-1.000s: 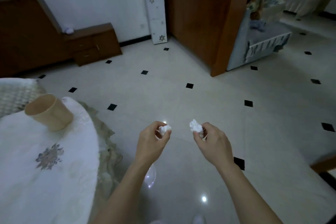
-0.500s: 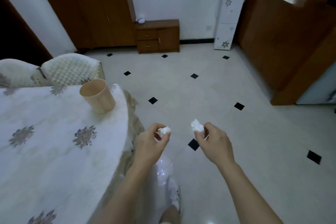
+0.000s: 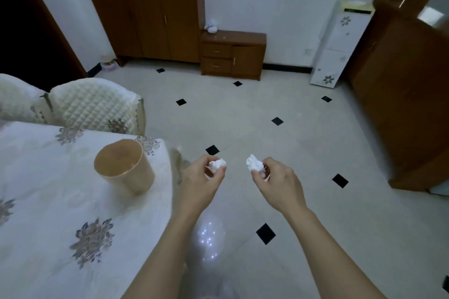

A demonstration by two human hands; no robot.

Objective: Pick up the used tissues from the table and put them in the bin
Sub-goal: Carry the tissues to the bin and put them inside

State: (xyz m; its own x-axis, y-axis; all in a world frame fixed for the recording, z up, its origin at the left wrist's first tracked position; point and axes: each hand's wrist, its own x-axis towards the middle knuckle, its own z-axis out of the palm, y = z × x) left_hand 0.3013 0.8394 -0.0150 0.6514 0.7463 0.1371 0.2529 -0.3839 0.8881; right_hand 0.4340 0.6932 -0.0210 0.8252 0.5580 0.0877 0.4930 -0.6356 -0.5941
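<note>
My left hand pinches a small crumpled white tissue between thumb and fingertips. My right hand pinches a second crumpled tissue the same way. Both hands are held out over the tiled floor, just right of the table's edge. A beige bin stands upright on the white flowered tablecloth, to the left of my left hand. I can see nothing lying in the visible part of the bin.
Two quilted chair backs stand behind the table. A low wooden cabinet, a tall wooden cupboard and a white floor appliance line the far wall. A wooden partition rises at the right.
The view has swung left, bringing the table and bin nearer to my hands. Both hands keep the same pinch on their tissues.
</note>
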